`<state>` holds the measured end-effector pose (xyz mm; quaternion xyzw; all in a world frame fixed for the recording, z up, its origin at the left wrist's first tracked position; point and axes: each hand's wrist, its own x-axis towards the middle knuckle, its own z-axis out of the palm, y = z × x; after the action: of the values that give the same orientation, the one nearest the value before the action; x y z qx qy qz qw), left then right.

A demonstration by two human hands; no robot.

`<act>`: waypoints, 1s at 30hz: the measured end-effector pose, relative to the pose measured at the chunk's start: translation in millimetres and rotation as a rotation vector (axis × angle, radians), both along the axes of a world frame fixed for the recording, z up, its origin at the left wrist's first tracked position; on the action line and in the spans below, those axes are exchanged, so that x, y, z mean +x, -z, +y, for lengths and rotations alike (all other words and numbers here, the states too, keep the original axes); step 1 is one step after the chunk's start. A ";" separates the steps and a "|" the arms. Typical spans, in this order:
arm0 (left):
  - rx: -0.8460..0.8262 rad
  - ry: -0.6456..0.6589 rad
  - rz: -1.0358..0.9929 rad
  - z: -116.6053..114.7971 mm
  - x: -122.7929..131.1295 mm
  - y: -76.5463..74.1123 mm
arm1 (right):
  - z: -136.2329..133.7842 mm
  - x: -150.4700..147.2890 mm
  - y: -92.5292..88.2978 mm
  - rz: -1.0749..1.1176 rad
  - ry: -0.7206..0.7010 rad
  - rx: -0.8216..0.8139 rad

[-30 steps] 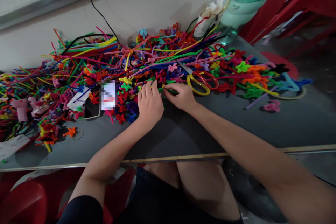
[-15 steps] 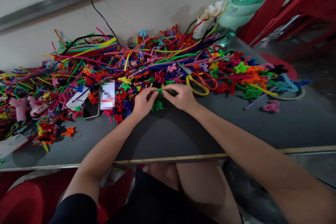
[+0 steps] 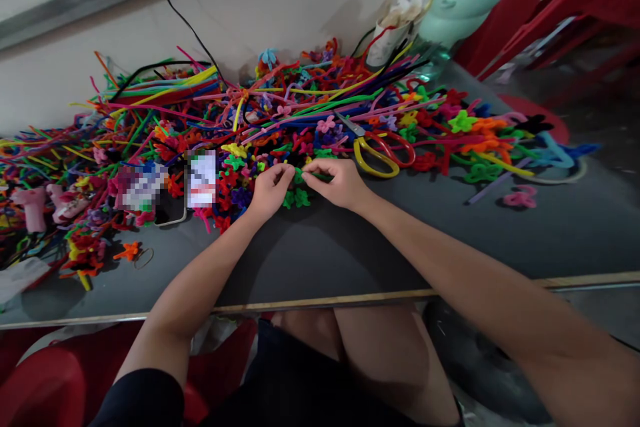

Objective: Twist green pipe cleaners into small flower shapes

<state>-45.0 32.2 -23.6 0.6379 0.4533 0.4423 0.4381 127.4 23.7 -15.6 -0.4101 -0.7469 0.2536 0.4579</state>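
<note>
My left hand is pinched closed over the front edge of the pile; whatever its fingertips hold is too small to make out. Just to its right, my right hand pinches a green pipe cleaner, mostly hidden by the fingers. A small gap separates the two hands. Below them on the table lies a green pipe-cleaner flower. Scissors with yellow and red handles rest on the pile beside my right hand.
A long heap of coloured pipe cleaners and flowers runs along the wall. A phone lies left of my hands. At the back right stand a paper cup and a large green bottle. The table's front edge is near my lap.
The fingertips, which met on the green piece before, have drawn slightly apart. My left hand has shifted a little left. The view has moved slightly.
</note>
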 end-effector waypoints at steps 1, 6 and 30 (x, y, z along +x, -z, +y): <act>-0.009 0.007 -0.009 0.1 -0.2 -0.1 | 0.3 0.1 0.5 0.005 -0.002 -0.009; -0.037 -0.004 -0.046 0.5 -0.2 0.9 | 2.5 0.5 2.7 0.020 0.011 -0.037; 0.002 0.017 -0.063 3.5 -2.1 4.1 | -5.2 -1.8 -6.2 0.043 0.092 -0.095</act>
<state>-47.2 35.8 -27.7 0.6280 0.4334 0.4587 0.4554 125.6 18.5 -9.4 -0.4597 -0.7045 0.2764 0.4648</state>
